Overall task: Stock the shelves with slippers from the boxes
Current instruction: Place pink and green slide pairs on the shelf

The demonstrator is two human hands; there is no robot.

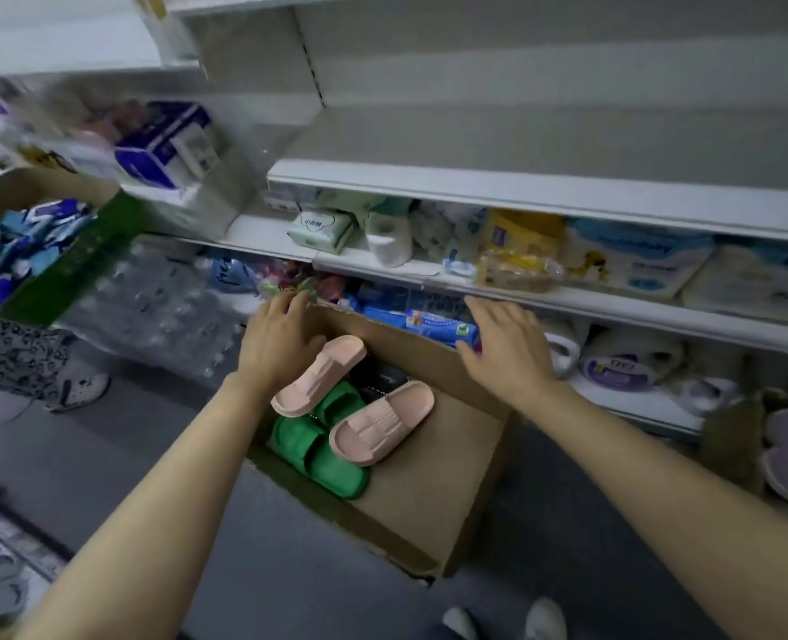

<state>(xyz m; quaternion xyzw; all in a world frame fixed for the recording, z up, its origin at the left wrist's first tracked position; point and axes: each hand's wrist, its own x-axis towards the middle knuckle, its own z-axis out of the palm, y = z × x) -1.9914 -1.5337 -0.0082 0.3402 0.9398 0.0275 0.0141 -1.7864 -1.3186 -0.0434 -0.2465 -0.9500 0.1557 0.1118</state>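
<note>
Reaching over the brown cardboard box [429, 491], the left hand [281, 339] apparently rests spread beside a pale pink rubber slipper [318, 376]; the right hand [507, 348], fingers straight and holding nothing, could knock the blue packets [429, 323] just beyond it.

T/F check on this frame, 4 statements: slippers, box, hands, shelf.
1. Pink slippers lie on top of green slippers in the cardboard box. True.
2. The right hand grips a pink slipper. False: it is over the box's far edge, holding nothing.
3. The shelf at upper right is full of slippers. False: none show on it.
4. The left hand is at the box's far left corner. True.
</note>
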